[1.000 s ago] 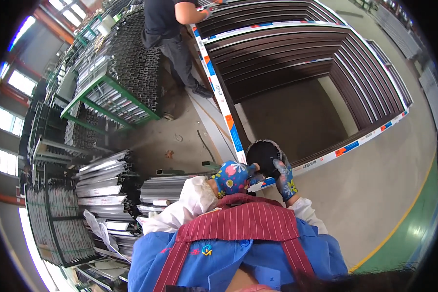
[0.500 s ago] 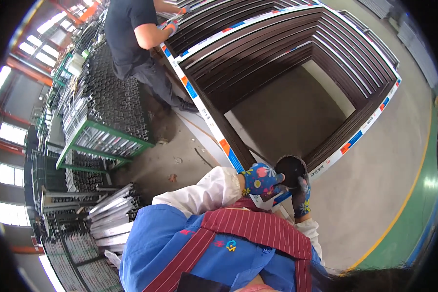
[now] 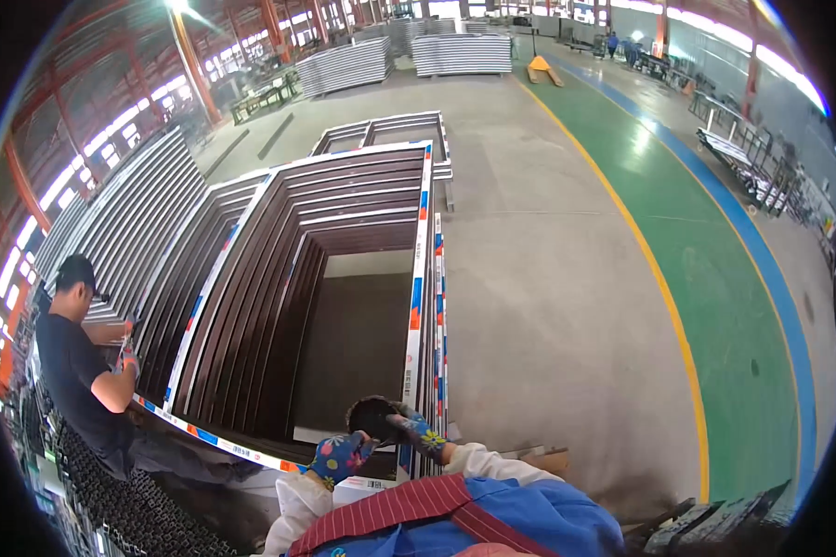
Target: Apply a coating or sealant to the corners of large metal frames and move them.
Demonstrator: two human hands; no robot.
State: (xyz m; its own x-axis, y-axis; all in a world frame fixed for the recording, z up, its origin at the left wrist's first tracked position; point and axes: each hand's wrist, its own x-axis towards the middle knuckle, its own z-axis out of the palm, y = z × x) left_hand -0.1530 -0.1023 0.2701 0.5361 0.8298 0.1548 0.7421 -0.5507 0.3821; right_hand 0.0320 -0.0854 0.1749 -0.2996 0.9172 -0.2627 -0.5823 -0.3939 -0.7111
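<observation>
Both my hands wear blue flowered gloves with dark palms, and they meet at the near right corner of a tall stack of window-frame-like rectangles (image 3: pixel 416 306). A round, flat black thing (image 3: pixel 370 414) is between them; it may be a roll, but its kind does not show. My left hand (image 3: pixel 340 458) grips its lower side, fingers curled. From the right, my right hand (image 3: pixel 416 431) closes on its other edge. The top frame is dark brown, with white, blue and orange protective strips along its edges. Parts of my fingers are hidden behind the black thing.
At the left, a co-worker (image 3: pixel 88 371) in dark clothes holds a small tool beside the stack. More frames (image 3: pixel 111 223) lean behind that person. A green floor lane (image 3: pixel 678 232) with yellow and blue lines runs along the right. An orange pallet jack (image 3: pixel 542 71) stands far off.
My view has swung round, so the frame stack and co-worker lie further left and the floor lane shows at the right. Both hands stay together on the round black thing.
</observation>
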